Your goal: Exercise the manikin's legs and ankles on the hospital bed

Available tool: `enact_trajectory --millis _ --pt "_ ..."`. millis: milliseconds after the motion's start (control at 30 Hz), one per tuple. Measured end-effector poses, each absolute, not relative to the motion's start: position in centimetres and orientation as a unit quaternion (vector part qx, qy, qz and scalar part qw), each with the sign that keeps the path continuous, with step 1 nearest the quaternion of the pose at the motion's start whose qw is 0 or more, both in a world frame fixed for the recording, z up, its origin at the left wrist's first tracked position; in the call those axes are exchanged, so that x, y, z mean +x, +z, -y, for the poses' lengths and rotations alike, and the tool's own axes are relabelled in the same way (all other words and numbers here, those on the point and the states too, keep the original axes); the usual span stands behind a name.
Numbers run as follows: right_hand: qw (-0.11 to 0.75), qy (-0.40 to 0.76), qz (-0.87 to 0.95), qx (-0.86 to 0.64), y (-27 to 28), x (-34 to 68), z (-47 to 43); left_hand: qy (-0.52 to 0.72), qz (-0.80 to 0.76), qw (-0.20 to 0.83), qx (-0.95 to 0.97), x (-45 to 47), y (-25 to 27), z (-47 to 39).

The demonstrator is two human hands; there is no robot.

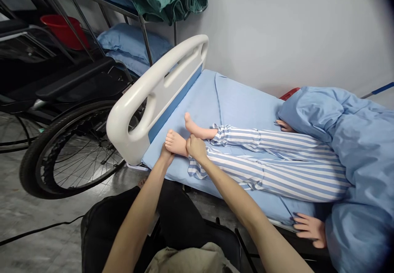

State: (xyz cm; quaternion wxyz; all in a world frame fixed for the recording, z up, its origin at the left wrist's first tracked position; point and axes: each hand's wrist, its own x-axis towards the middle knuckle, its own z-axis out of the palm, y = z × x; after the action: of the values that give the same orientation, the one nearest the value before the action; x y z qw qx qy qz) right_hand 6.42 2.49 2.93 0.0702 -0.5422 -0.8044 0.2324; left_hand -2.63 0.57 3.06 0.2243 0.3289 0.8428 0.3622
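Right grip (pixel 197 148) is curled around the ankle of the near manikin foot (pixel 176 142), whose sole is backed by the left grip (pixel 167 155); how far that one is closed cannot be told. The foot is held at the end of the bed (pixel 246 96), beside the far foot (pixel 197 130). Access from the wheelchair (pixel 74 154) is blocked by the white footboard (pixel 144 96). Striped trousers (pixel 277 162) are overlapped by blue fabric (pixel 363 142).
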Motion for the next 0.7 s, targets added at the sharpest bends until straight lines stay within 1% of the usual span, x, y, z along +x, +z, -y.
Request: enact_trajectory --millis 133,200,300,367,567,700 --pt "0.059 0.201 0.811 -0.547 2.8 6.3 -2.3 0.367 -0.857 0.225 0.281 -1.8 3.3 -1.2" --pt "0.058 0.192 0.812 -0.548 2.8 6.3 -2.3 0.367 -0.882 0.192 0.224 -1.1 3.5 -1.5" --pt "0.061 0.199 0.812 -0.546 2.7 6.4 -2.4 0.364 -0.915 0.115 0.131 -0.6 3.6 -1.9" --pt "0.068 0.208 0.811 -0.542 2.6 6.4 -2.5 0.374 -0.915 0.1 0.113 -0.5 3.4 -2.0" --pt "0.073 0.214 0.806 -0.546 2.8 6.4 -2.5 0.436 -0.87 0.164 0.161 -0.6 2.9 -1.9" --pt "0.083 0.213 0.809 -0.542 2.8 6.4 -2.4 0.44 -0.858 0.2 0.172 -1.0 2.4 -2.2"
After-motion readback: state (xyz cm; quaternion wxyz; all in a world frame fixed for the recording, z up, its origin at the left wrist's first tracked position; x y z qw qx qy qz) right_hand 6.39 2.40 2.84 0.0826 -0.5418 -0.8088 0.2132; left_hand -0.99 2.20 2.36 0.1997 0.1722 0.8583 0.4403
